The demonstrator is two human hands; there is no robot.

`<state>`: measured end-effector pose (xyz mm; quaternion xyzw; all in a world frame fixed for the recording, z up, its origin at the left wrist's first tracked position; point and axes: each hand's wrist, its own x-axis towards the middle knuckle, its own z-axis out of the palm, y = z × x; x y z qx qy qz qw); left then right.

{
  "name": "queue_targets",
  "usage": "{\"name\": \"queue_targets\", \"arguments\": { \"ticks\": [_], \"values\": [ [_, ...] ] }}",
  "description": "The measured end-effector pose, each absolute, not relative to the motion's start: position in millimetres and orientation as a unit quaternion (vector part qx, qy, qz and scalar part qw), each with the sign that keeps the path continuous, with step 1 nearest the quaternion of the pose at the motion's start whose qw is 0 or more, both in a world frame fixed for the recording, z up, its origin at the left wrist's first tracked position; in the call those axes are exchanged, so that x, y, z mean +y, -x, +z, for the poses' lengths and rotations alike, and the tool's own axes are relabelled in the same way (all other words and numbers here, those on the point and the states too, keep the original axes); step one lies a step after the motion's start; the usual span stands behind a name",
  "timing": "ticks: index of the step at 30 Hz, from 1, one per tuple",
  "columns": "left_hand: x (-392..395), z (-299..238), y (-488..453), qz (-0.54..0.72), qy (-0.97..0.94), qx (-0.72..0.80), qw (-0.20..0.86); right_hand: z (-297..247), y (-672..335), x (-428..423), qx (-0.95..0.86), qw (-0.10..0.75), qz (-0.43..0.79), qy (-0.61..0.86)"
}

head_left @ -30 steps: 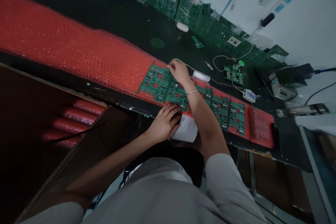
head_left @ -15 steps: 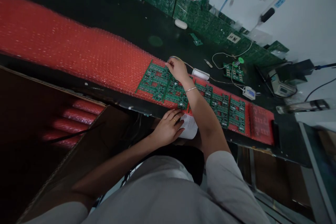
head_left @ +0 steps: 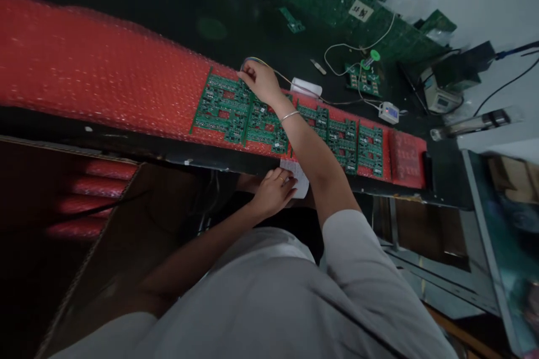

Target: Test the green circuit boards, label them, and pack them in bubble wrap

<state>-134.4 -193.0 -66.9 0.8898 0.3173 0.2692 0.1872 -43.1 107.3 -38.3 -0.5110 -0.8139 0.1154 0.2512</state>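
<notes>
My right hand [head_left: 259, 81] is closed in a pinch over the upper part of a green circuit board [head_left: 265, 132], on what looks like the end of a thin cable; the fingers hide its tip. Coloured wires [head_left: 252, 60] curve out from the hand. Other green circuit boards [head_left: 221, 104] lie in a row on red bubble wrap [head_left: 105, 67]. Below the table edge, my left hand [head_left: 275, 190] rests its loosely spread fingers on a white paper sheet [head_left: 301, 179]. What supports the sheet is hidden.
A white cylinder-like object [head_left: 306, 88] sits behind the boards. To the right are a small white meter [head_left: 388, 113], a green spool [head_left: 370, 60] and a clear tube-shaped bottle [head_left: 471, 124]. At lower left, a cardboard box [head_left: 96, 241] holds red bubble-wrapped rolls [head_left: 99, 186].
The view has shifted, so the table and boards appear farther up and left. My right hand stays pinched near the same board. My left hand has shifted slightly over the paper sheet.
</notes>
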Motion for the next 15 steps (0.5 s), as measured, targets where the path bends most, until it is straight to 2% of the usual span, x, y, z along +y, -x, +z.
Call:
{"name": "queue_targets", "arguments": {
  "ticks": [8, 15],
  "values": [
    [-192.5, -73.9, 112.3, 0.240, -0.876, 0.355, 0.222, -35.2, 45.5, 104.2, -0.815, 0.240, 0.109, 0.515],
    [-193.2, -75.3, 108.6, 0.335, -0.851, 0.361, 0.184, -29.4, 47.2, 98.7, -0.810, 0.238, 0.118, 0.524]
  ]
}}
